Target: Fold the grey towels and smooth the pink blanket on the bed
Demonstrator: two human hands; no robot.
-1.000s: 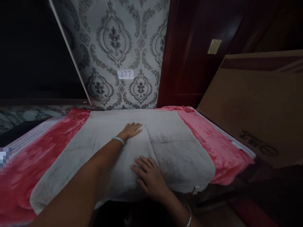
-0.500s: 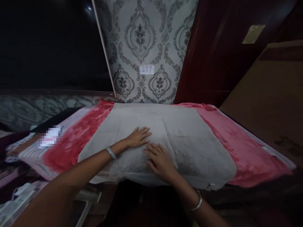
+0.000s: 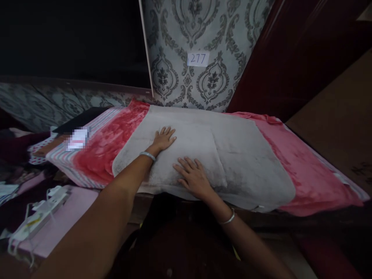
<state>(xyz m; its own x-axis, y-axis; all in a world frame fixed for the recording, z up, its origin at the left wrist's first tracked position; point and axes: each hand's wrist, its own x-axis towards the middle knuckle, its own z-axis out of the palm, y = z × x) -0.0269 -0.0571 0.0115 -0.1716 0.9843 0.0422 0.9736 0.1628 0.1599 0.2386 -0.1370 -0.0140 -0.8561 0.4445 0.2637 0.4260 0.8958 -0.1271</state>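
Note:
A grey plush cloth [image 3: 247,155] with rounded corners lies spread out, with a folded or doubled layer under my hands whose edge runs down near the middle. My left hand [image 3: 164,138] rests flat on this layer, fingers spread, toward its upper left. Closer to me, my right hand [image 3: 194,176] lies on the same layer with its fingers apart. Neither hand grips anything. Beneath the grey cloth is a red and pink blanket [image 3: 305,176] that shows at both sides.
A striped cloth [image 3: 62,157] sticks out at the left, with a white blurred item [image 3: 78,139] on it. A power strip [image 3: 40,217] with cables lies lower left. Behind are a large dark screen [image 3: 72,42], a patterned wall [image 3: 188,81] and a paper marked 277 [image 3: 198,59]. Cardboard [image 3: 334,104] stands right.
My left hand has slid up and left across the grey cloth, away from my right hand. My right hand stays on the cloth. The head view has tilted down and shifted left.

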